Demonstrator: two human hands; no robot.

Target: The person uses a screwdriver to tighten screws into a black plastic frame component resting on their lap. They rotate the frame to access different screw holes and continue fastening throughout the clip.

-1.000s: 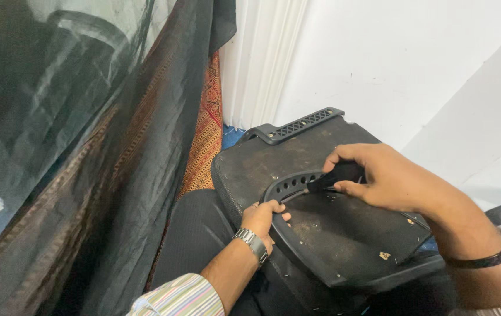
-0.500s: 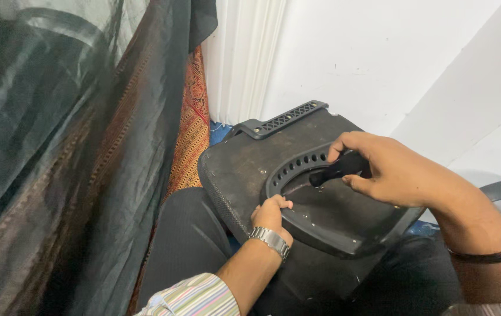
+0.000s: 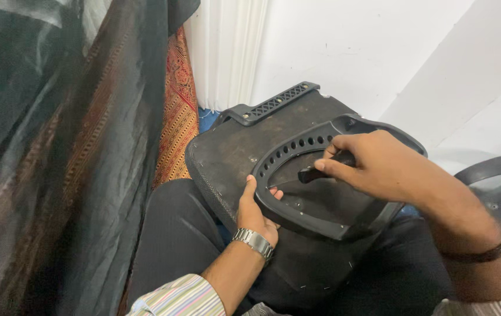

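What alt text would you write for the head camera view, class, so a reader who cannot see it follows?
A person's right hand grips a black-handled tool over a black chair seat base on their lap, while the left hand steadies its raised plastic frame. Dark fabric hangs to the left.

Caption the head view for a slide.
Left hand steadies a black plastic frame on a dusty panel while right hand grips a black-handled tool.
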